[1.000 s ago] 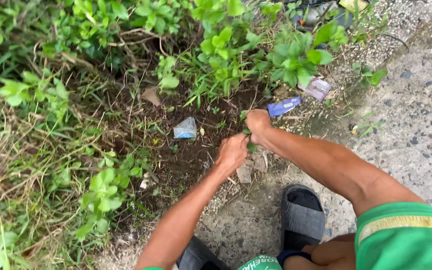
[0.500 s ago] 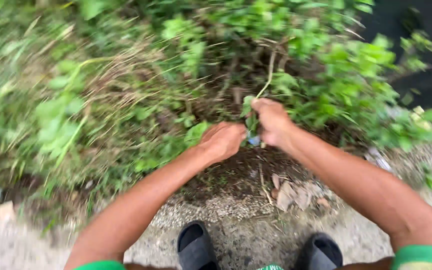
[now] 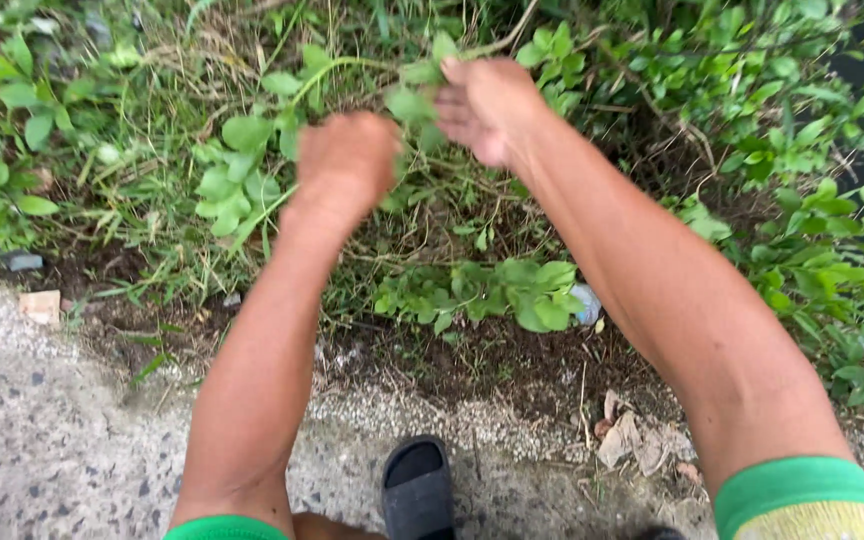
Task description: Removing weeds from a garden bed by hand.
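Spreading across the whole upper half is a bank of weeds, thick green growth w/ dry grass stalks mixed in, broad-leaf plants on the right side running down to dark soil. Below that lies a grey pebbly pavement along the bottom, w/ a strip of loose gravel where it meets the soil.

Both arms reach fwd from the bottom edge, bare, w/ green sleeve cuffs; right arm is longer in view and crosses diagonally up-left.

Weed stem: thin, pale green, arching between the two hands at top centre, w/ a few oval leaves on it, lying above the rest of the growth.

Right hand is turned palm-in, fingers curled, grip pinching the leafy end of the stem. Left hand is a closed fist, back toward the camera, slightly blurred; it sits just beside the stem, but can't tell if its grip has hold of it.

Black slipper on pavement, bottom centre. Small tan scrap at left edge, dry brown leaves lower right.
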